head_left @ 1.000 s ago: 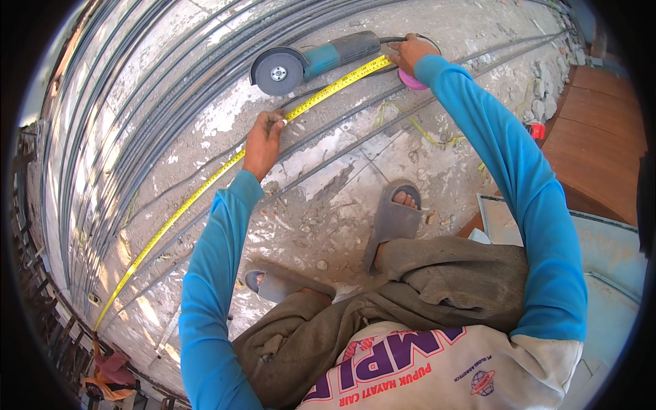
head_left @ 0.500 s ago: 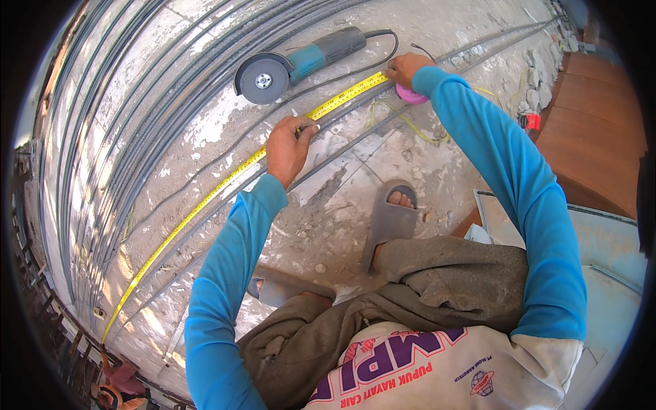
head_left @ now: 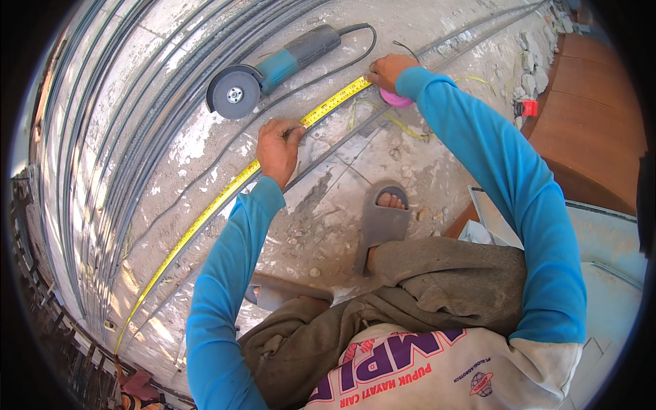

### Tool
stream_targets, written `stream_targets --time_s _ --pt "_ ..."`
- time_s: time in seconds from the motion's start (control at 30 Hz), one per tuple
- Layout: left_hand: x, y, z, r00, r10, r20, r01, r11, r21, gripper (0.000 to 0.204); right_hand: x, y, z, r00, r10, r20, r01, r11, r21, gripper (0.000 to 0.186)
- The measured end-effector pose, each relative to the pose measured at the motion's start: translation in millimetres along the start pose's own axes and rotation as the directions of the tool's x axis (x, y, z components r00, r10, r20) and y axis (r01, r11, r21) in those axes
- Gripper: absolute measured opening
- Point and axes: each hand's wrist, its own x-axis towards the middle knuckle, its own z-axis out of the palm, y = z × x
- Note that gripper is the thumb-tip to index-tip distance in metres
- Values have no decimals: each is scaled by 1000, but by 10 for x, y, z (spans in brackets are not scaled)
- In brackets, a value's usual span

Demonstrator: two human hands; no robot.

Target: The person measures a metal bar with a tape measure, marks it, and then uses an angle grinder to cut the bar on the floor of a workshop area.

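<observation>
A long yellow measuring tape (head_left: pixel 212 208) runs diagonally across the floor, lying along a dark steel bar (head_left: pixel 352 125). My left hand (head_left: pixel 277 152) is closed around the tape, with thumb and fingers pinched at its edge; whether it grips the bar as well is hidden. Farther up to the right, my right hand (head_left: pixel 392 71) is closed on the tape at its upper end. Just below those fingers shows a pink rounded object (head_left: pixel 395 100), partly covered, possibly the tape's case. An angle grinder (head_left: pixel 283 65) with a grey disc lies beyond both hands.
Many long steel bars (head_left: pixel 130 137) curve along the left. The grinder's black cord (head_left: pixel 205 171) trails over the dusty floor. Rubble (head_left: pixel 536 65) and a brown panel (head_left: pixel 591 116) stand right. At the tape's far lower-left end is another person (head_left: pixel 140 388).
The view has shifted, so the grinder sits lower and farther left in the picture. Both hands keep their hold on the tape. More of the other person has slipped out of view.
</observation>
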Motion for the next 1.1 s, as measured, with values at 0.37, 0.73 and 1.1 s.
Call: stream_targets --time_s 0.37,0.73,1.1 --pt "38 46 128 995 94 22 -95 994 54 9 72 61 75 1000 -22 -12 22 1000 -5 37" --pt "132 31 202 980 196 10 -196 972 128 9 85 82 96 997 -38 -62 38 999 -10 39" --pt "23 -35 294 983 184 -8 -182 977 113 8 86 10 156 1000 -23 -9 23 999 -27 39"
